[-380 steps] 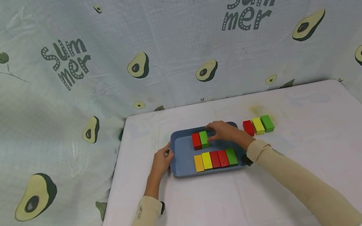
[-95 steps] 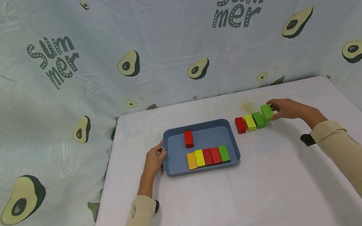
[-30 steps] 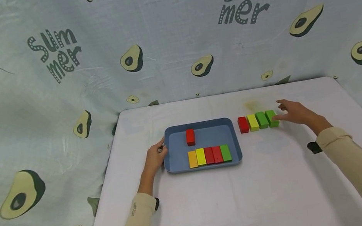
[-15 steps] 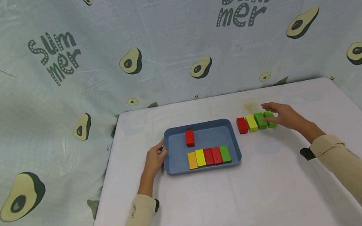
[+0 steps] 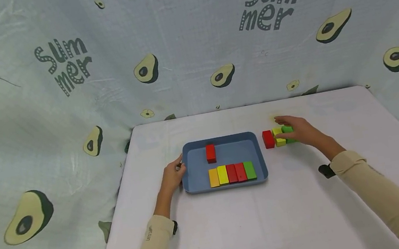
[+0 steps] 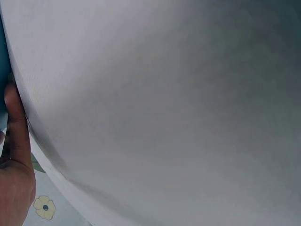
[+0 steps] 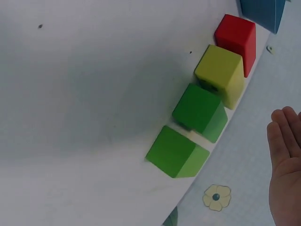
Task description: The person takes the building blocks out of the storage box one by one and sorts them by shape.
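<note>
My left hand point(image 5: 171, 177) holds the left edge of a blue-grey tray point(image 5: 195, 176), thumb and fingers at its rim. Inside, a lone red block point(image 5: 210, 153) sits toward the back, and a front row runs orange point(image 5: 213, 178), yellow, two red, then green point(image 5: 250, 170). My right hand point(image 5: 301, 131) hovers with fingers spread and nothing held, over a second row right of the tray. The right wrist view shows that row: a red block point(image 7: 235, 35), a yellow block point(image 7: 218, 66), a green block point(image 7: 197, 109) and an end green block point(image 7: 170, 151), which my hand hides in the head view.
A white-covered table point(image 5: 238, 230) carries the tray and blocks. Behind it hangs a cloth point(image 5: 177, 24) printed with avocados and lettering. The table's back edge runs close behind the tray and the block row.
The green block beside the tray's lone red one is gone; the outside row gained a green block at its right end. My right hand released it and moved left over the row.
</note>
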The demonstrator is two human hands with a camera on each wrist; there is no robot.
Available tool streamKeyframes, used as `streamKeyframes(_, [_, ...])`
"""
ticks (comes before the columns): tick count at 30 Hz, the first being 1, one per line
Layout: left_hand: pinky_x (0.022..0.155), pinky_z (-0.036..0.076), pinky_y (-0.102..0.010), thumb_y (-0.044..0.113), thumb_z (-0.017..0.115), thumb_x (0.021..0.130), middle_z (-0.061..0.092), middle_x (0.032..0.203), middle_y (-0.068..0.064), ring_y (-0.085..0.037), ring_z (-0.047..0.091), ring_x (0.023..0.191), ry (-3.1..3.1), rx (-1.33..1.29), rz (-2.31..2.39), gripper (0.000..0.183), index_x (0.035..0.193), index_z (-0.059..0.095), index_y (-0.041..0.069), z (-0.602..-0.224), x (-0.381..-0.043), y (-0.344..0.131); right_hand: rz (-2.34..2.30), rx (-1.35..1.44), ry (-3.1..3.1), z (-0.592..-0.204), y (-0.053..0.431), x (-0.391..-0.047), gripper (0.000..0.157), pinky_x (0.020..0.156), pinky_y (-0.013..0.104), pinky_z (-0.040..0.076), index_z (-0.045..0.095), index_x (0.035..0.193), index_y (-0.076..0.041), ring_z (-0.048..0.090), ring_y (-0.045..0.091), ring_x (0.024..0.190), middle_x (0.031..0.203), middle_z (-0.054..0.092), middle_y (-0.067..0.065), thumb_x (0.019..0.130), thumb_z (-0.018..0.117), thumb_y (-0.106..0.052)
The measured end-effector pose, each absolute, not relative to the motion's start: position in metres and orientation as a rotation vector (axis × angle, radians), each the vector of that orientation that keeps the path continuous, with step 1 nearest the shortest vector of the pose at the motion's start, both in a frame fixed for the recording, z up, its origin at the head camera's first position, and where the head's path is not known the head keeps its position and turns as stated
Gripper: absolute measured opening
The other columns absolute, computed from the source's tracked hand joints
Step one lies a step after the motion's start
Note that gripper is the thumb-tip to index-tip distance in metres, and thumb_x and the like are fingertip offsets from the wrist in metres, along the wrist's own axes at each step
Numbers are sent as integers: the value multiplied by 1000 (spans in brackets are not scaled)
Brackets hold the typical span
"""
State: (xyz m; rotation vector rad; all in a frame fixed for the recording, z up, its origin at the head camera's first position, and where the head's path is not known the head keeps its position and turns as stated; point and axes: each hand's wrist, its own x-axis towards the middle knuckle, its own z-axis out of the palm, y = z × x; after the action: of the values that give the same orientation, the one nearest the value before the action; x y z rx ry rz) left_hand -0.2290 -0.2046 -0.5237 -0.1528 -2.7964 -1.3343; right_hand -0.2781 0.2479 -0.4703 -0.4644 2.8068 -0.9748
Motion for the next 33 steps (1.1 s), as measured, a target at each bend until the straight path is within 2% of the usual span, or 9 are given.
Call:
streamKeyframes(5, [44,38,-28,10,52,92,62,90,-13,-14,43,48,-2805,-143,-1327,46,138,48,7,-524,-231,-205,-992,-477,2804,-467,236,-284,77,98,53,33,34,144,1,37,41,127,140,40,24,84,71,-32])
streamKeyframes(17, [44,38,-29,10,52,92,62,91,-13,-13,41,45,-2809,-150,-1323,46,138,49,7,-526,-232,-203,-992,-520,2790,-465,212,-289,68,96,51,37,40,139,4,42,41,123,135,45,25,85,71,-22])
streamKeyframes(33, [46,37,-28,10,52,92,61,90,-12,-13,42,50,-2802,-112,-1314,46,137,49,7,-524,-228,-201,-962,-656,2767,-461,183,-292,70,95,49,40,41,139,3,44,39,122,135,46,23,84,72,-27])
